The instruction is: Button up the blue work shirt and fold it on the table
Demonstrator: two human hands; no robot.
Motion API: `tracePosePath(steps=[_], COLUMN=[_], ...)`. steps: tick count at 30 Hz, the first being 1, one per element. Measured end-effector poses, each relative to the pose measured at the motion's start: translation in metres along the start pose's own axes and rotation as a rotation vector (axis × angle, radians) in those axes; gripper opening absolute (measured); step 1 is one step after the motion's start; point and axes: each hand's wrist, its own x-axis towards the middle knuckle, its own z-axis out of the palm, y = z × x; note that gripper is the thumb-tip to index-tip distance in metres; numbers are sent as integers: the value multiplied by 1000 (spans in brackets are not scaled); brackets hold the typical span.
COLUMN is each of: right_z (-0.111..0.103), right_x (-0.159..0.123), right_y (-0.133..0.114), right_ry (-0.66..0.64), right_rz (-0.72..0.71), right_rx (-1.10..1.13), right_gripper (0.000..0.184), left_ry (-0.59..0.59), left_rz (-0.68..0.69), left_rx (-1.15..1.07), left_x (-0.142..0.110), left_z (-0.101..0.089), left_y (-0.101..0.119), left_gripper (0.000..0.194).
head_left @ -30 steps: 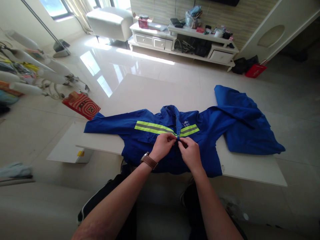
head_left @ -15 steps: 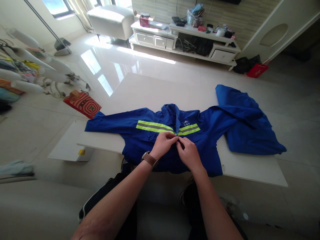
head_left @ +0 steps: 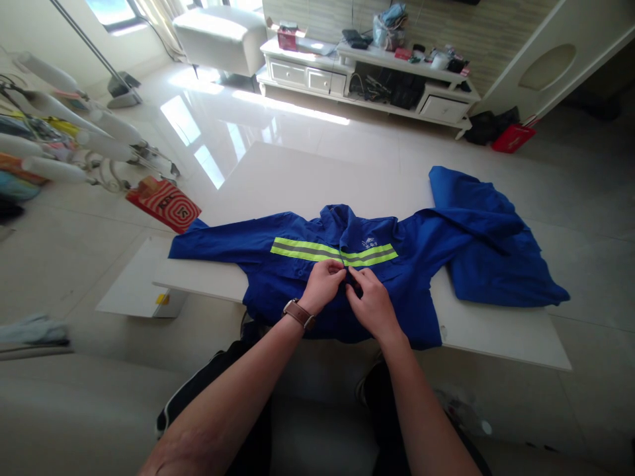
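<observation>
A blue work shirt [head_left: 278, 271] with a yellow-green reflective stripe [head_left: 302, 248] lies face up on a white table [head_left: 496, 330], its sleeves spread left and right. My left hand [head_left: 323, 285], a brown watch on its wrist, pinches the shirt's front opening just below the stripe. My right hand [head_left: 373, 304] pinches the other edge of the opening right beside it. The two hands touch at the fingertips, and what they press between them is hidden. The shirt's hem hangs over the near table edge.
Another blue garment [head_left: 491, 251] lies bunched at the table's right. A red patterned bag [head_left: 163, 203] sits on the floor to the left, near a drying rack [head_left: 74, 139]. A white TV cabinet [head_left: 367, 86] stands at the back. My knees are under the near edge.
The shirt front has closed at the stripe, whose two halves now meet. Both hands have shifted slightly down and left along the opening.
</observation>
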Motion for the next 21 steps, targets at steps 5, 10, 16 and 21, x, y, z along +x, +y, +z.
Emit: tracePosePath(steps=[5,10,16,21], right_z=[1,1,0,-2], right_x=[1,2,2,2], right_y=[-1,-1,0,-2], right_ry=[68,70,66,78], right_rz=[-31,-23,-6,16], right_rx=[26,43,41,47], right_gripper=[47,49,47,39], left_ry=[1,31,34,21], left_rz=[-97,-134,-150,-140], left_rx=[-128,-169,-190,-194], left_x=[-4,-4,-4,-4], left_z=[1,2,2,2], left_y=[5,6,7,7], left_gripper=[9,9,10,10])
